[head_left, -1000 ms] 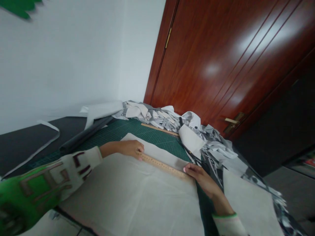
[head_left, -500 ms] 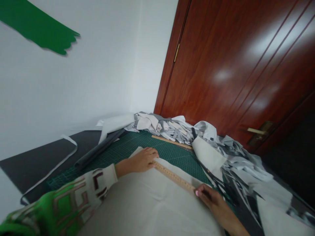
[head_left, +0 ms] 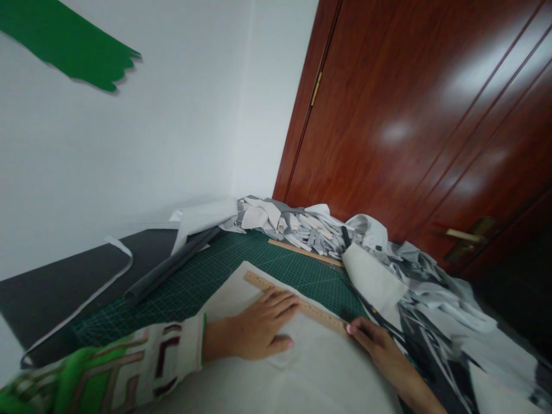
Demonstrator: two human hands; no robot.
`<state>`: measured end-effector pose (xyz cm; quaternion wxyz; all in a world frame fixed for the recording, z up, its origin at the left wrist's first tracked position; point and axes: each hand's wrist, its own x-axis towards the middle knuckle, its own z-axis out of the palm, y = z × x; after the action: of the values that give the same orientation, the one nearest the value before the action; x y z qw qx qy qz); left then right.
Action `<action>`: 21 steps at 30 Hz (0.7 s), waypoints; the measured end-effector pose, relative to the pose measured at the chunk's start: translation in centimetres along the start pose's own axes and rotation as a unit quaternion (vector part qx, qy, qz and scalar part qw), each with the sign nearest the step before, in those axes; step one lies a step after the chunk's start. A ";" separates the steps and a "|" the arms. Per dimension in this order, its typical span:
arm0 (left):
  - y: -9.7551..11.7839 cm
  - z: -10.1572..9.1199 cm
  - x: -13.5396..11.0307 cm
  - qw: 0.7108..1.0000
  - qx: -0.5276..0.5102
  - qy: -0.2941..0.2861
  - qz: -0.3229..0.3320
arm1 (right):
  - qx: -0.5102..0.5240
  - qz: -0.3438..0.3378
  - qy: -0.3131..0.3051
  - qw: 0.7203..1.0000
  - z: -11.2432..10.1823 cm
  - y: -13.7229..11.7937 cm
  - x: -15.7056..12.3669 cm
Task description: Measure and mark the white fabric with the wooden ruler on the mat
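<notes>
A wooden ruler [head_left: 321, 314] lies near the far edge of a large off-white sheet [head_left: 332, 376], which looks like fabric. My left hand [head_left: 261, 328] rests flat across the ruler's middle, its fingers stretched out and the thumb spread on the sheet. Part of the ruler is hidden beneath those fingers, while its far left end shows past them. At the right end of the ruler, my right hand [head_left: 374, 342] has thumb and fingers closed on it. The sheet lies over a green cutting mat [head_left: 181, 296] with a grid.
Fabric scraps [head_left: 297, 224] are heaped against the wall and the brown door [head_left: 388, 115]. Before them lies a second wooden strip [head_left: 306, 252]. A dark roll [head_left: 172, 264] stretches along the mat's left. Off-white pieces [head_left: 375, 279] and dark strips crowd the right.
My left hand has slid right and nearer along the ruler, from its left end to its middle, and now lies flatter. My right hand stays at the ruler's right end.
</notes>
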<state>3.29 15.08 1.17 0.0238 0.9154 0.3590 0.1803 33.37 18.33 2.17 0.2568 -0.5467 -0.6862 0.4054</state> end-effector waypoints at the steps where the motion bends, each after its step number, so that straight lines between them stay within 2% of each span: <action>1: 0.1 0.0 0.0 1.000 0.002 0.002 -0.003 | 0.003 0.000 0.002 1.000 0.1 -0.1 0.0; 7: 0.5 0.3 0.0 0.998 0.020 -0.004 -0.056 | 0.025 -0.029 0.025 0.999 1.5 -0.7 1.2; 13: 0.5 0.2 0.1 0.994 0.012 -0.021 -0.104 | -0.017 -0.048 0.031 0.998 2.6 -0.9 2.5; 21: 0.4 0.1 0.1 0.997 -0.009 0.003 -0.075 | -0.031 -0.032 0.006 0.999 1.4 -1.0 1.9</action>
<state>3.65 14.80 1.21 0.0443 0.8853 0.4249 0.1835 31.25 19.69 2.08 0.2569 -0.5347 -0.7140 0.3719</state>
